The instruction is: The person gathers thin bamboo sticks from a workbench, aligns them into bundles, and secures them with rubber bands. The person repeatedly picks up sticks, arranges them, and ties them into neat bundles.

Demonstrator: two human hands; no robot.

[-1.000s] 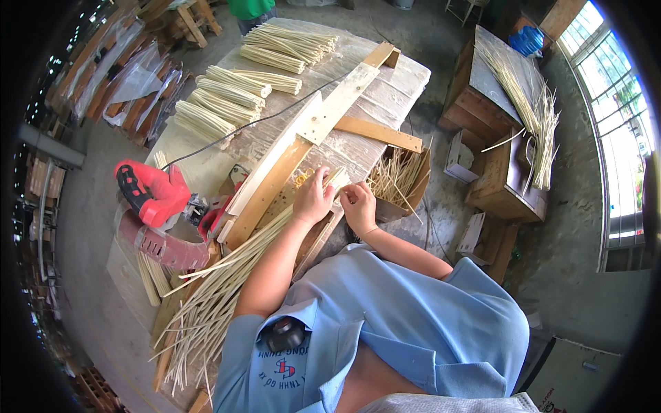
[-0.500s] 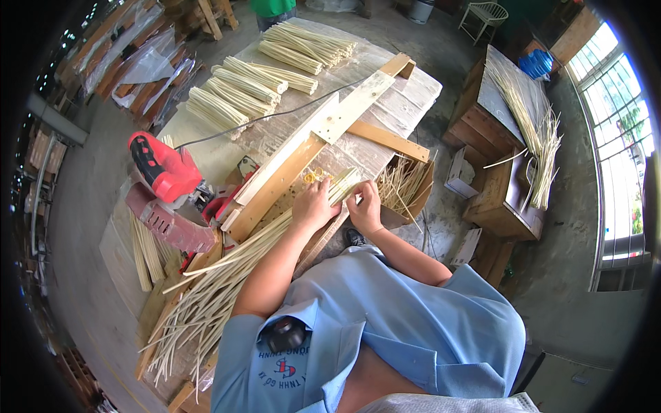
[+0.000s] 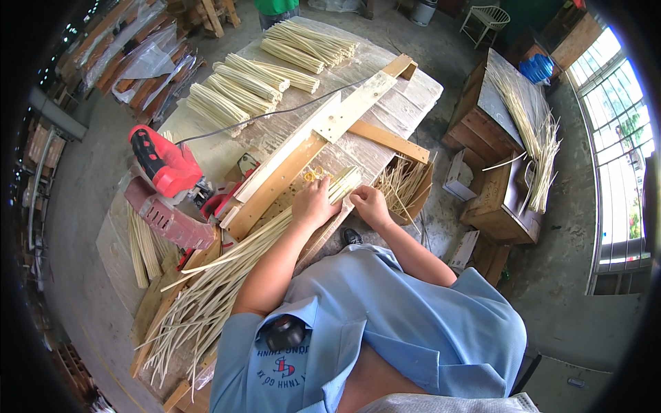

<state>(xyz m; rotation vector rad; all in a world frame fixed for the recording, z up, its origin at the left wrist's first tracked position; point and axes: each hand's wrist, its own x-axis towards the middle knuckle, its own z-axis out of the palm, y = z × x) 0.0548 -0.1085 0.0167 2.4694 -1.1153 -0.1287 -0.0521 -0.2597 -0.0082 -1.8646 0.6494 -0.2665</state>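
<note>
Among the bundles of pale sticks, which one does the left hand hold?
The long bundle fanning out toward the lower left: the left hand grips it, while the other bundles lie untouched.

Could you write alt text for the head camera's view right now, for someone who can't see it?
A person's left grip holds a bundle of long pale sticks at a workbench, the right grip close beside its far end. To the left sits a red power tool; shorter bundles lie farther back.

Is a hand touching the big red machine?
No, the left hand holds pale sticks and the right hand is beside them, both apart from the red machine.
</note>
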